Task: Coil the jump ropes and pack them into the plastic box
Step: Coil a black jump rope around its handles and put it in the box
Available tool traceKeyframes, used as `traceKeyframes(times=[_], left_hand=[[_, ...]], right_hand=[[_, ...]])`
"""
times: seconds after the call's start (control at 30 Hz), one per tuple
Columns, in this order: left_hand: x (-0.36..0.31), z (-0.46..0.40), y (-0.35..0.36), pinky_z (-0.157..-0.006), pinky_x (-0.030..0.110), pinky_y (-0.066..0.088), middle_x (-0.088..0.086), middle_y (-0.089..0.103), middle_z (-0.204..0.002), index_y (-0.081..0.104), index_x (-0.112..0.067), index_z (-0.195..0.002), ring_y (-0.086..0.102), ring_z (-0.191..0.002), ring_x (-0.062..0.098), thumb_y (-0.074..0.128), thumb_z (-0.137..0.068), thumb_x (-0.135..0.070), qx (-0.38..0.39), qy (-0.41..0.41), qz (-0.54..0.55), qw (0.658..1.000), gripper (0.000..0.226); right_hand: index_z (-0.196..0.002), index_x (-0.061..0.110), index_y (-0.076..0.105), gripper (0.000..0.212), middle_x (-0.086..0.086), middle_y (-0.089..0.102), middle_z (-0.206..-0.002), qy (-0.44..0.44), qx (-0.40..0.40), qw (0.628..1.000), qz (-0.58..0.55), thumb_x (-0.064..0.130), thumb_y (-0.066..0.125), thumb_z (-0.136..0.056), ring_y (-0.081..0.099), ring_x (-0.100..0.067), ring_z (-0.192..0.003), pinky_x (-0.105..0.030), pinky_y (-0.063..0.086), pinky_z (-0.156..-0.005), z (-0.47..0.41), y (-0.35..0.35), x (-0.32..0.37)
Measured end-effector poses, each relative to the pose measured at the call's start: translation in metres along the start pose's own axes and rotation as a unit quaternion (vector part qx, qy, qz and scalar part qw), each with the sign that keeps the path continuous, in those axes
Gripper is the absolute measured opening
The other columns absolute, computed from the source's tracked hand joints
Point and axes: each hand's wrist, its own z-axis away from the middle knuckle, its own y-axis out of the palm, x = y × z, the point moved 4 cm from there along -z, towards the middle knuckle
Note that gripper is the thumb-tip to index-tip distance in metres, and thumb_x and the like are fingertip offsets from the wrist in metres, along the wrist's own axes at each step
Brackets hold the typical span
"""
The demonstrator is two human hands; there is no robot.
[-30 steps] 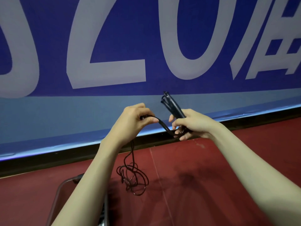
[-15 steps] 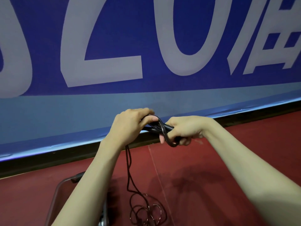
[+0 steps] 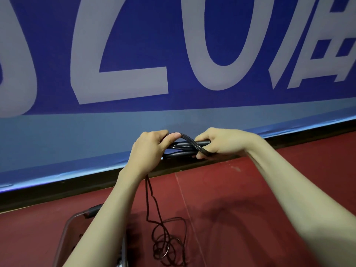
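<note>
Both hands hold a black jump rope in front of me. My right hand [image 3: 221, 142] grips the two black handles [image 3: 184, 149], which lie level between the hands. My left hand [image 3: 149, 151] pinches a strand of the rope [image 3: 187, 138] that arcs over the handles. The remaining rope hangs from under my left hand and ends in a loose tangle of loops [image 3: 167, 245] on the red floor. A clear plastic box [image 3: 66, 228] shows at the lower left, mostly hidden behind my left forearm.
A blue banner with large white characters [image 3: 119, 74] stands as a wall straight ahead, with a black base strip [image 3: 57, 187] where it meets the red floor [image 3: 231, 189].
The handles have swung from upright to level, and my left hand has drawn a rope strand over them. More rope has dropped into the tangle on the floor.
</note>
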Motion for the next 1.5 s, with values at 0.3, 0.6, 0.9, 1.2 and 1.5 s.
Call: traceKeyframes(times=[0.3,0.6,0.9,1.2,1.5], left_hand=[[-0.013,0.018,0.002,-0.048,0.023,0.027,0.006,0.039,-0.038,0.048,-0.012,-0.043,0.033,-0.038,0.015,0.052,-0.093,-0.043,0.314,-0.068,0.306,0.896,0.059],[0.004,0.014,0.055,-0.039,0.014,0.023,-0.006,0.034,-0.047,0.06,-0.001,-0.086,0.026,-0.037,0.001,0.076,-0.067,-0.024,0.32,-0.16,0.646,0.675,0.034],[-0.03,0.016,0.098,-0.041,0.018,0.026,-0.007,0.038,-0.05,0.049,-0.017,-0.067,0.031,-0.039,0.006,0.033,-0.105,-0.032,0.232,-0.169,0.225,0.931,0.044],[-0.081,0.022,0.088,-0.067,0.035,0.035,0.013,0.061,-0.111,0.052,-0.009,-0.109,0.06,-0.1,0.036,0.031,-0.105,-0.028,0.208,0.089,-0.294,0.929,0.029],[-0.061,-0.006,0.017,-0.065,0.032,0.038,-0.006,0.053,-0.099,0.059,-0.02,-0.099,0.051,-0.098,0.016,0.044,-0.1,-0.041,0.084,0.14,-0.243,0.956,0.026]], right_hand=[[-0.095,0.004,0.066,0.014,0.003,0.045,-0.059,-0.063,0.199,0.965,-0.159,0.01,0.059,-0.085,0.031,-0.011,-0.049,-0.022,0.025,-0.048,0.018,0.013,0.005],[-0.089,0.007,0.07,0.012,0.001,0.043,-0.06,-0.084,0.17,0.955,-0.23,0.01,0.058,-0.086,0.035,-0.008,-0.047,-0.024,0.023,-0.05,0.01,0.013,0.0],[-0.074,0.005,0.053,0.019,-0.006,0.043,-0.059,0.074,-0.058,0.984,-0.154,0.0,0.059,-0.092,0.032,-0.009,-0.04,-0.018,0.025,-0.037,0.001,-0.022,-0.035],[-0.072,0.004,0.052,0.023,-0.013,0.059,-0.059,0.064,-0.22,0.944,-0.237,-0.003,0.072,-0.082,0.041,-0.01,-0.039,-0.019,0.033,-0.038,-0.005,-0.03,-0.065],[-0.079,0.01,0.073,0.01,-0.006,0.066,-0.067,0.007,-0.187,0.969,-0.161,0.018,0.078,-0.082,0.049,-0.01,-0.046,-0.018,0.042,-0.044,-0.004,-0.017,-0.042]])
